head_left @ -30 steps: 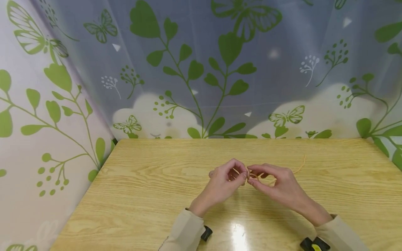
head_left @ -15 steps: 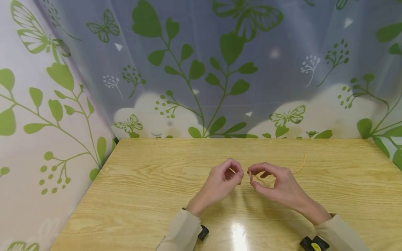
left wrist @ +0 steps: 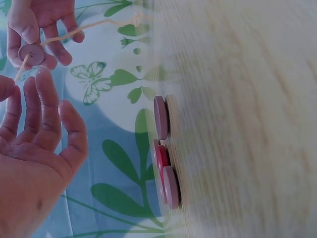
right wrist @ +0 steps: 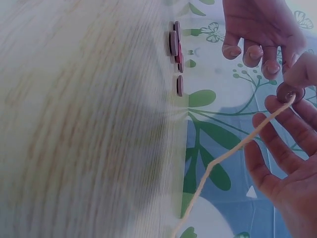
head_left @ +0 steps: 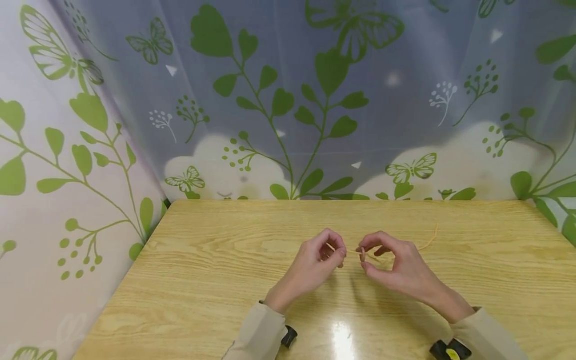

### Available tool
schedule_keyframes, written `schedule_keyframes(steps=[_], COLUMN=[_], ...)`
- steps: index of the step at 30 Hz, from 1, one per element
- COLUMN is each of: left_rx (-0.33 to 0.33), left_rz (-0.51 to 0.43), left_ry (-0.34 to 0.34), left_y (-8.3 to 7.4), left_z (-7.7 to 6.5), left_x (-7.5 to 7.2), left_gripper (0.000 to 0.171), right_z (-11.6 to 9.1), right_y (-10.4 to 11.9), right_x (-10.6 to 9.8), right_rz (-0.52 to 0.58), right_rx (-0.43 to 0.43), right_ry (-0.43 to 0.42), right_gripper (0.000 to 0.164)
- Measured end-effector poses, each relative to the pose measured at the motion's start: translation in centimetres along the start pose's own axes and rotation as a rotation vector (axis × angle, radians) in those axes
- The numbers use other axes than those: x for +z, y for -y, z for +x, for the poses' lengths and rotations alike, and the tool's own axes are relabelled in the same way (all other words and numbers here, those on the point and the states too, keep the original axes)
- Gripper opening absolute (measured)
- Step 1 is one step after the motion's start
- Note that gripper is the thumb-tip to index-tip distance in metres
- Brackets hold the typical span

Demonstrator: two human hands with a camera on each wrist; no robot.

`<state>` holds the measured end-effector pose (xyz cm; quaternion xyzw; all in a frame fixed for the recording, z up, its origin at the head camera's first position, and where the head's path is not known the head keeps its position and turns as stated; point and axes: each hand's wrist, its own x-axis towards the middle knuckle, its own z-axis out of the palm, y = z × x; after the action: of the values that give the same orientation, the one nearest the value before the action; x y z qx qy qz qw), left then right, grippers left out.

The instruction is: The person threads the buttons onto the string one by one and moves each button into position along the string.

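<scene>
Between thumb and fingers my right hand [head_left: 400, 260] holds a small round brown button [head_left: 363, 254] on edge, raised over the table. A thin yellow-orange string [left wrist: 79, 32] runs through a hole in the button [left wrist: 31, 54]. On the button's left side, my left hand [head_left: 318, 262] pinches the short end of the string, a little apart from the button. Its other fingers are bent in the left wrist view. The long part of the string [right wrist: 210, 166] trails from the button past my right hand, its tail [head_left: 434, 235] showing beyond the knuckles.
The wood-grain table [head_left: 216, 260] lies under both hands. Several more buttons lie on it in the wrist views, among them a brown one [left wrist: 161, 118] and a red one [left wrist: 162, 157]. A curtain [head_left: 279, 115] with leaves and butterflies hangs behind the table.
My left hand has come off the button and drawn left, with a length of string now stretched between it and the button. The right hand keeps the button and has barely moved.
</scene>
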<state>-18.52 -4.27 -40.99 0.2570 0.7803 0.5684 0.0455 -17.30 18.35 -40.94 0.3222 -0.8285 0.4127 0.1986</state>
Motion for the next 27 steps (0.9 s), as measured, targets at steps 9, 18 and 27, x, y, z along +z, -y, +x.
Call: schedule_keyframes(steps=[9, 18, 27], left_rx=[-0.004, -0.018, -0.061], left_rz=[-0.005, 0.003, -0.039], left_ry=[-0.006, -0.012, -0.014], left_y=[-0.07, 0.16, 0.48], left_z=[-0.08, -0.11, -0.21], left_x=[-0.08, -0.22, -0.51], left_gripper=[0.003, 0.003, 0.004], right_z=[-0.17, -0.33, -0.47], right_y=[-0.12, -0.43, -0.51], right_x=[-0.17, -0.27, -0.39], right_rz=[0.0, -0.014, -0.029], right_rx=[0.019, 0.037, 0.037], right_ry=[0.009, 0.012, 0.007], right_gripper=[0.041, 0.039, 0.038])
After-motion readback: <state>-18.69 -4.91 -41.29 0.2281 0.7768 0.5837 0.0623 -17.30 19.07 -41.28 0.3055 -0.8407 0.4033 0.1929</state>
